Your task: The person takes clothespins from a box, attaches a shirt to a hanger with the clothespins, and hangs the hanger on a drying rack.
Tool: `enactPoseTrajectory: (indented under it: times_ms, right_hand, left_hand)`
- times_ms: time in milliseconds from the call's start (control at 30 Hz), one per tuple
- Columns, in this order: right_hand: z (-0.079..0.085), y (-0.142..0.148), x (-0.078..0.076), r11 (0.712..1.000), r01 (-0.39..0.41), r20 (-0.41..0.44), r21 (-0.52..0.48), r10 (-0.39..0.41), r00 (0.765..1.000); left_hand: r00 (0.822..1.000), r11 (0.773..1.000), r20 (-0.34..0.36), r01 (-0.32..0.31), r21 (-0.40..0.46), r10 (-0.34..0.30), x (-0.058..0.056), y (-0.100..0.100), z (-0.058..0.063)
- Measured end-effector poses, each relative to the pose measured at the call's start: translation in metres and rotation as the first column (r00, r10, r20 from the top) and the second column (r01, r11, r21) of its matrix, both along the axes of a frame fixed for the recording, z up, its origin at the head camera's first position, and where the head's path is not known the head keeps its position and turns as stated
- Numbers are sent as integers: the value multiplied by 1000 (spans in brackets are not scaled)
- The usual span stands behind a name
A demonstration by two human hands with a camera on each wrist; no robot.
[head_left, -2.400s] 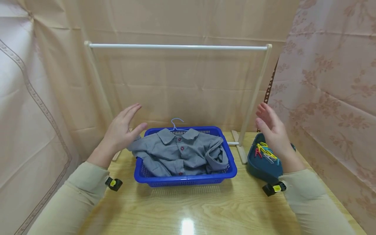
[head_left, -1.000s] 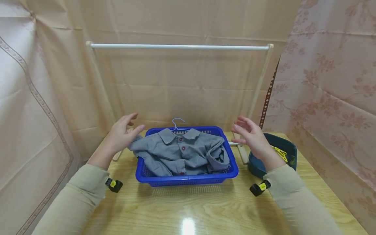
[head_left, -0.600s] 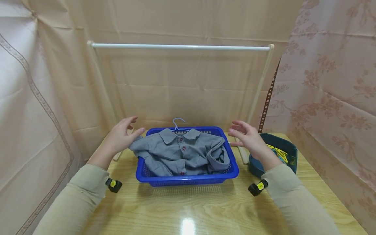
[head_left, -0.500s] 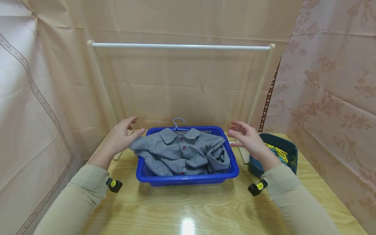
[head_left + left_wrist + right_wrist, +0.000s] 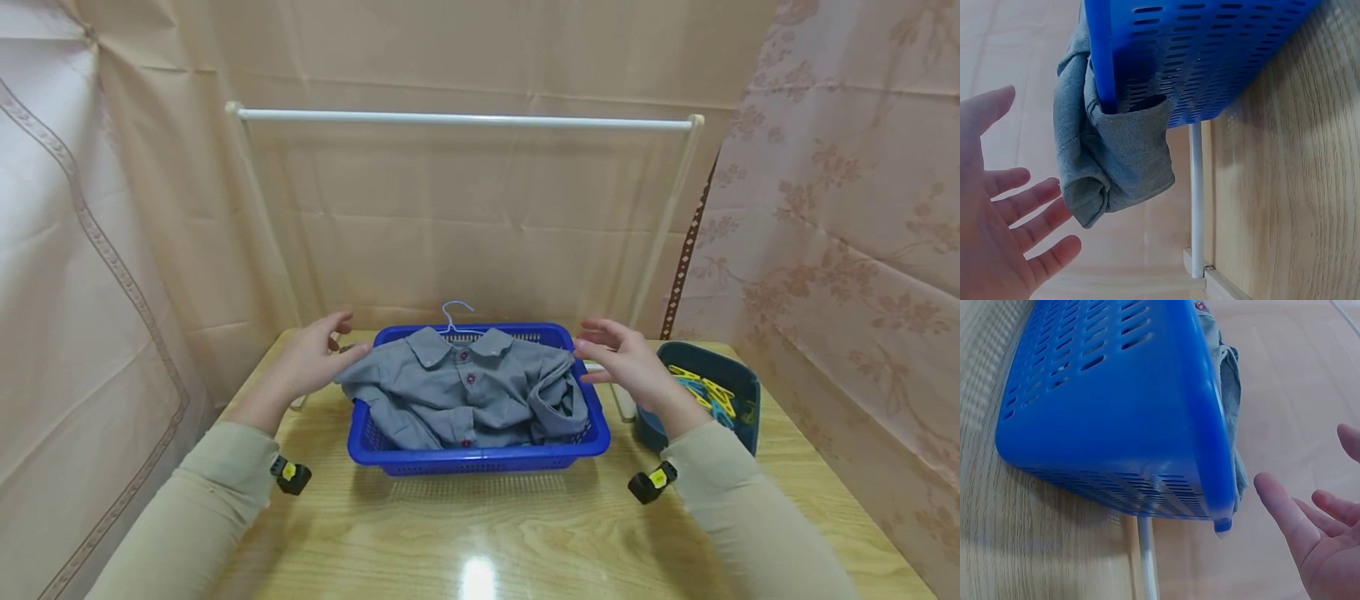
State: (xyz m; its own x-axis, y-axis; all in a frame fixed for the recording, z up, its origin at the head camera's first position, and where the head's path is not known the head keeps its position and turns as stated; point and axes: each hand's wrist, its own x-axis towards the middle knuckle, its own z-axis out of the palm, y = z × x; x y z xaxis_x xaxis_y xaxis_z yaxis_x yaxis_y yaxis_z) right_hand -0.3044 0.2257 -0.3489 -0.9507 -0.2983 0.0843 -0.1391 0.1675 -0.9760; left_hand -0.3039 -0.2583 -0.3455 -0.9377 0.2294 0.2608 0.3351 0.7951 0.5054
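A grey collared shirt (image 5: 502, 387) with red buttons lies bunched in a blue plastic basket (image 5: 480, 457). From its collar rises the hook of a pale blue hanger (image 5: 450, 312). My left hand (image 5: 309, 360) hovers beside the shirt's left sleeve, fingers loosely spread; in the left wrist view that sleeve (image 5: 1125, 156) hangs over the basket's rim close to the fingertips. My right hand (image 5: 626, 362) is at the basket's right rim, its fingers relaxed and pointing toward the shirt. Neither hand holds anything.
Behind the basket stands a clothes rack with a white top bar (image 5: 465, 119). At the right, partly behind my right forearm, sits a dark green tub (image 5: 742, 379) of coloured clothespins (image 5: 705, 387). Beige cloth (image 5: 480, 217) hangs behind the wooden table (image 5: 420, 533).
The right hand has come left from over the green tub to the basket's right side and lowered. The left hand has sunk slightly toward the sleeve. Shirt and basket stay in place.
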Motion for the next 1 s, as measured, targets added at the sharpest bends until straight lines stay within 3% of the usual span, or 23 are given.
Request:
enactPoseTrajectory:
  times_ms: [200,667,1000]
  right_hand:
    - [-2,-3,0,1000,-14,4,1,14,1000]
    - [-6,-9,-1,998,-49,-4,38,50,999]
    - [-7,-14,-4,998,-48,-6,43,48,999]
  left_hand:
    - [1000,999,17,17,-48,-16,0,-2,-4]
    - [999,997,35,29,-69,-26,-2,-9,-10]
    - [993,993,118,41,-111,-27,-4,-10,-11]
